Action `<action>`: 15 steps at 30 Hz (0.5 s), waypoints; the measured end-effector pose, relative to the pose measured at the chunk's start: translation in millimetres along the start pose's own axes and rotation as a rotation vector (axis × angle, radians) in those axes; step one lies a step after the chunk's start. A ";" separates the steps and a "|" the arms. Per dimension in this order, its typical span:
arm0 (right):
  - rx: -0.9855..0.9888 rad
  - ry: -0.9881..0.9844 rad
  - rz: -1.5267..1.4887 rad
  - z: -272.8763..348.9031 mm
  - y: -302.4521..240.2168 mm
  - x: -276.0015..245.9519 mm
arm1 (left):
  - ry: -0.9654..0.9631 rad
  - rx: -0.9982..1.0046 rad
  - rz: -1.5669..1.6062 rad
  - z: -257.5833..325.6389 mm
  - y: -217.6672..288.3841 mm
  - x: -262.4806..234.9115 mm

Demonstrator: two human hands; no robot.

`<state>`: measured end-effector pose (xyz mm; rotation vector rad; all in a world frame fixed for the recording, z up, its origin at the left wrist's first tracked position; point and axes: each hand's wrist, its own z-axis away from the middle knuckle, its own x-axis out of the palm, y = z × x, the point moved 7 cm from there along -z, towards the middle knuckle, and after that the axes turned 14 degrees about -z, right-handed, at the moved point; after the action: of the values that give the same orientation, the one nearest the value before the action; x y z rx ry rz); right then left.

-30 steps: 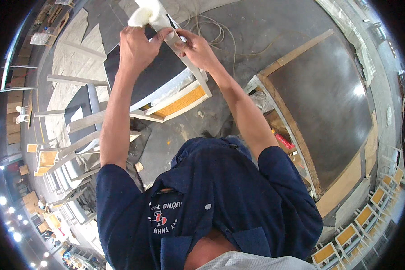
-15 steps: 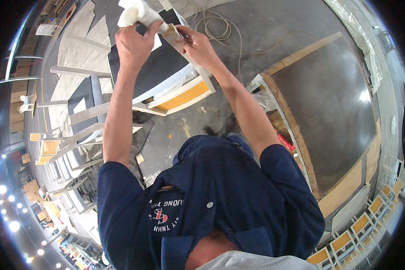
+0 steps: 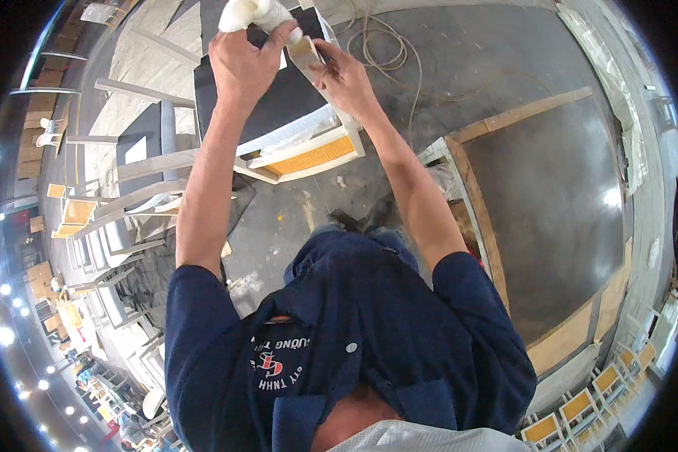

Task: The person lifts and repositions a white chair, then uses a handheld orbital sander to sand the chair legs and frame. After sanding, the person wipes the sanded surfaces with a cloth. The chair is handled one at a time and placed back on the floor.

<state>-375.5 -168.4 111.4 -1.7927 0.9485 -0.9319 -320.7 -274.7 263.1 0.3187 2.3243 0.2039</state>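
In the upper middle of the head view, my left hand [image 3: 247, 69] is closed around a soft white roll [image 3: 258, 12], which looks like foam or padding wrap. Its thumb presses the roll's lower end, close to a pale wooden chair leg [image 3: 306, 57]. My right hand [image 3: 346, 84] grips that leg from the right, thumb above and fingers curled at its side. Beneath both hands lies a chair with a black panel [image 3: 279, 109]. A yellow woven panel [image 3: 309, 158] in a whitish frame forms its near end, with clear plastic film beside it.
To the right stands a large dark-topped table [image 3: 550, 203] with wooden edging. A coiled hose [image 3: 384, 49] lies on the floor beyond my right hand. More whitish chair frames [image 3: 139, 162] crowd the left. Several chairs with yellow panels [image 3: 580, 407] line the lower right.
The view has shifted slightly, so the chair and table sit a little differently in the picture. Both hands keep their grips, with the white roll still against the leg.
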 end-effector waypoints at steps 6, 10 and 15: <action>0.033 -0.033 -0.011 -1.0 7.5 3.8 | -0.040 -0.167 -0.114 8.5 -26.1 5.7; 0.029 0.050 0.082 11.0 8.5 2.2 | 0.111 -0.329 -0.061 24.1 -43.1 -52.7; -0.008 0.314 0.388 68.6 105.4 -11.3 | 0.333 -0.616 0.156 113.3 -118.5 -123.3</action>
<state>-343.4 -168.6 -10.8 -1.4168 1.4391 -0.9700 -175.7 -417.9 239.6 0.1586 2.4126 1.0923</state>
